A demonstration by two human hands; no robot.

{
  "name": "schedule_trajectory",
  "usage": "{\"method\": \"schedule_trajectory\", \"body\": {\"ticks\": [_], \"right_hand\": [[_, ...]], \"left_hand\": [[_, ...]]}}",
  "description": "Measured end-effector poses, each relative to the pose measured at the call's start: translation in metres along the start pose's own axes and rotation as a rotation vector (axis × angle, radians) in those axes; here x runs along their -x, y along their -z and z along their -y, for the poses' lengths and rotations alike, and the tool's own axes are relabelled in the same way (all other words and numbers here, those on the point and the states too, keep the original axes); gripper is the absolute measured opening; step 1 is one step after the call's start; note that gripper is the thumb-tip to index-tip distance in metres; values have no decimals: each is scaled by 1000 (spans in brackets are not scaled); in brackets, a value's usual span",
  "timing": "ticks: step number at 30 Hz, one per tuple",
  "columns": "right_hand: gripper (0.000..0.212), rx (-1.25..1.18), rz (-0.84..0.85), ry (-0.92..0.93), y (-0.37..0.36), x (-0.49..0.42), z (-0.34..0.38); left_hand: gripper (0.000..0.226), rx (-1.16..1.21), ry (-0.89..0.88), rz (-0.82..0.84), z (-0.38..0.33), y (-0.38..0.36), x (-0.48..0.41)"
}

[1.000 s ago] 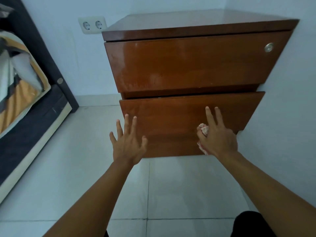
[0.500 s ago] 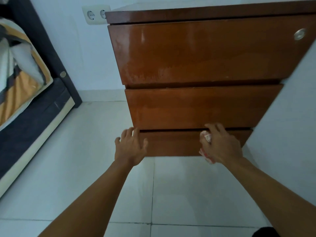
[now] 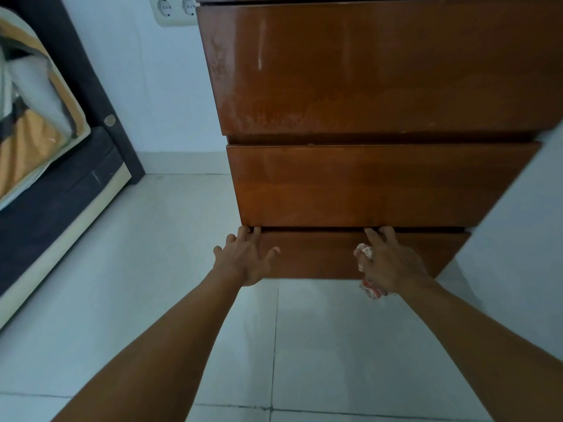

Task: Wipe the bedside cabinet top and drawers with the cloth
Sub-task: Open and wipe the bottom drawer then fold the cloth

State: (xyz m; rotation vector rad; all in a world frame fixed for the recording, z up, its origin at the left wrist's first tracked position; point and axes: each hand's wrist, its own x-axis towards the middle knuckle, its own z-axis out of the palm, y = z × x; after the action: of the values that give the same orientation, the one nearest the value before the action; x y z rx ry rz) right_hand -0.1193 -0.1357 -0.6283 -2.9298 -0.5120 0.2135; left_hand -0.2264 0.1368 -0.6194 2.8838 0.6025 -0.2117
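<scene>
The brown wooden bedside cabinet (image 3: 380, 86) fills the upper right, with three drawer fronts stacked. Its top is out of view. My left hand (image 3: 245, 257) rests on the left end of the bottom drawer (image 3: 320, 254), fingertips hooked into the gap above its top edge. My right hand (image 3: 390, 263) does the same further right, fingertips in that gap, while it holds a bunched white and red cloth (image 3: 370, 287) in the palm. The cloth sticks out by the thumb and below the wrist. The middle drawer (image 3: 365, 184) sits just above both hands.
A bed (image 3: 45, 153) with a dark frame and an orange and white cover runs along the left. A double wall socket (image 3: 173, 10) sits left of the cabinet. White wall closes in at the right. Pale floor tiles (image 3: 152, 269) lie below.
The view has dropped and closed in on the cabinet. Both hands went from flat on the middle drawer front down to the bottom drawer, fingers now curled over its top edge.
</scene>
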Motion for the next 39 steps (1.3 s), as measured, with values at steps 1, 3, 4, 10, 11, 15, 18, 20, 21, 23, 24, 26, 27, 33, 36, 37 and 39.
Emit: {"method": "schedule_trajectory", "body": {"ticks": [1,3,4,10,11,15,18,20,21,23,24,26,27,33,36,37,39], "right_hand": [[61,-4,-3,10,4,-1,0],[54,-3,20,19,14,-3,0],[53,5,38,20,18,-4,0],[55,17,87,18,28,-10,-2],[56,20,89,12,30,-11,-3],[53,21,126,-12,41,-11,0],[41,-69,86,-23,43,-2,15],[23,-237,-118,36,37,4,36],[15,-319,-252,84,35,8,50],[25,-395,-450,244,32,12,86],[34,-407,-497,322,28,11,105],[40,-367,-514,418,12,4,140],[39,-302,-497,445,-3,-1,152],[52,-45,-404,435,-79,-5,150],[50,75,-403,471,-74,-12,143],[50,118,-395,471,-70,-13,138],[50,172,-391,451,-66,-14,124]], "left_hand": [[79,-14,1,-1,1,1,0],[79,-27,2,-2,2,3,-1],[78,-30,3,4,3,4,-2],[75,-68,-26,15,6,11,-2],[74,-71,-33,16,7,12,-2],[76,-84,-42,53,9,18,-2],[74,-58,-30,88,7,24,3],[68,-12,-36,87,7,26,9],[68,15,-36,81,8,25,14],[75,61,-24,87,12,24,21],[77,72,-17,90,14,23,23],[74,89,-5,82,17,20,23],[68,93,-1,75,18,19,21],[49,67,-21,81,18,21,17],[47,-15,-12,79,10,23,17],[47,-51,-11,77,6,22,17],[47,-96,8,75,-2,21,17]]}}
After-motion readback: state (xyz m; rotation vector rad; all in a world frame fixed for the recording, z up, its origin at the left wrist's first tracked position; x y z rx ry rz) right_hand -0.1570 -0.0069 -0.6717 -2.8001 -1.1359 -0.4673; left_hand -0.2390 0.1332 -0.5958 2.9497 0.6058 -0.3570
